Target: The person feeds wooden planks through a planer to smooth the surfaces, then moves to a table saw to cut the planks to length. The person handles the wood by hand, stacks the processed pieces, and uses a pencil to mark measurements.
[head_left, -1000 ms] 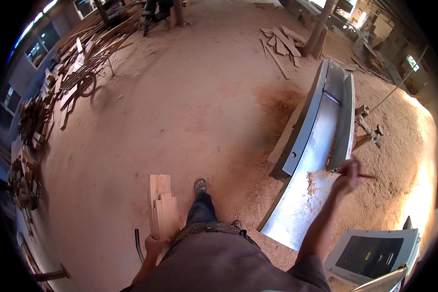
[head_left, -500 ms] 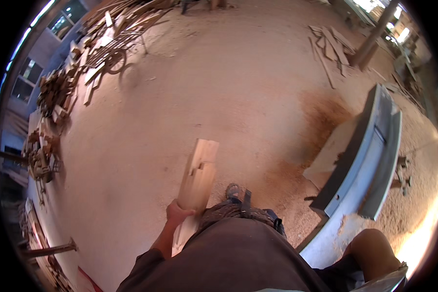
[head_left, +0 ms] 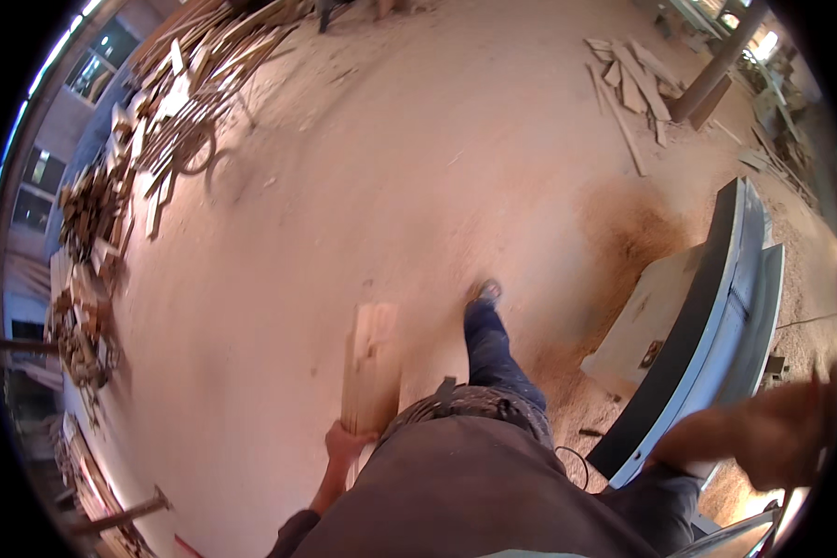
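My left hand [head_left: 346,441] is wrapped round the side of a stack of pale wooden boards [head_left: 374,358], carried upright at my left side. The boards' far ends are stepped, and their near end is hidden behind my arm and body. Out to the right, my right hand [head_left: 795,437] is raised beside a long woodworking machine [head_left: 702,344] with a grey metal bed. Blur and shadow hide its fingers, so whether it holds anything does not show.
Reddish sawdust [head_left: 637,223] is heaped beside the machine. Lumber piles [head_left: 181,102] and a spoked wheel [head_left: 195,149] line the left wall. Loose planks [head_left: 632,79] lie by a post [head_left: 721,65] at the far right. A metal bar [head_left: 126,513] juts out at lower left.
One leg has stepped forward onto the floor. The boards in my left hand have dropped lower and closer to me. My right forearm has swung outward and up at the right.
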`<state>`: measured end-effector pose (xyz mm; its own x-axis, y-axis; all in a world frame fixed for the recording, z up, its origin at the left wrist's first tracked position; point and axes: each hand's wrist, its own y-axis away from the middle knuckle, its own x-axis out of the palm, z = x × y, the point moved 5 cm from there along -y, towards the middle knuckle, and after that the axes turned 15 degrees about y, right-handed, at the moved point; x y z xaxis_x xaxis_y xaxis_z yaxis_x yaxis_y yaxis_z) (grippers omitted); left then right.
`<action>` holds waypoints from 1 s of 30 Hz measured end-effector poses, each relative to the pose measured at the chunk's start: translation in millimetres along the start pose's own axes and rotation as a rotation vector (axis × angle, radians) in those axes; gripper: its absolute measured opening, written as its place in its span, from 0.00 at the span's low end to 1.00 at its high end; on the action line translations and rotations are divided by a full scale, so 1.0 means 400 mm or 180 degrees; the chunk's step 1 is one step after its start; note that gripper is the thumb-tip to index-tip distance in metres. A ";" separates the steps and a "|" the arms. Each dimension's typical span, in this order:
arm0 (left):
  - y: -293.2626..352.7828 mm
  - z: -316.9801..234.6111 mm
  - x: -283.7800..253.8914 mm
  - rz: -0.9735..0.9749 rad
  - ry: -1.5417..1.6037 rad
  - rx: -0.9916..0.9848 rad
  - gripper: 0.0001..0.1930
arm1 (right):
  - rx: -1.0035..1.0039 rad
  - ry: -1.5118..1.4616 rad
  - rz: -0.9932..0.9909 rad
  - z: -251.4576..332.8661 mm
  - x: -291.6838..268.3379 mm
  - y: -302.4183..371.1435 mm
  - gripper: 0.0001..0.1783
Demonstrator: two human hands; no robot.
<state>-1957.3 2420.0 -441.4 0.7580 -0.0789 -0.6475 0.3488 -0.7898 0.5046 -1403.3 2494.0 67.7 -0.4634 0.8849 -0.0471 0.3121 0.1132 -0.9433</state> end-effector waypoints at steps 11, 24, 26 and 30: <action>-0.302 -0.418 0.179 -0.0611 -0.0524 -0.0988 0.35 | 0.6809 -0.1804 0.2182 -0.388 0.949 1.042 0.07; -1.095 -1.350 0.522 -0.0491 -0.0339 -0.0882 0.36 | 0.6848 0.1375 0.3726 -1.273 0.802 2.135 0.29; -1.234 -1.572 0.565 -0.0505 -0.0173 -0.0710 0.36 | 0.6027 0.3244 0.5341 -1.380 0.681 2.054 0.44; -1.542 -2.086 0.605 -0.0482 -0.0017 0.0068 0.37 | 0.7644 0.3672 0.1964 -1.259 0.403 2.166 0.14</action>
<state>-1529.1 3395.7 -432.8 0.6946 0.0391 -0.7183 0.4472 -0.8056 0.3887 -790.0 2962.3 -591.8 -0.1872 0.4906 -0.8511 -0.9076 0.2450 0.3408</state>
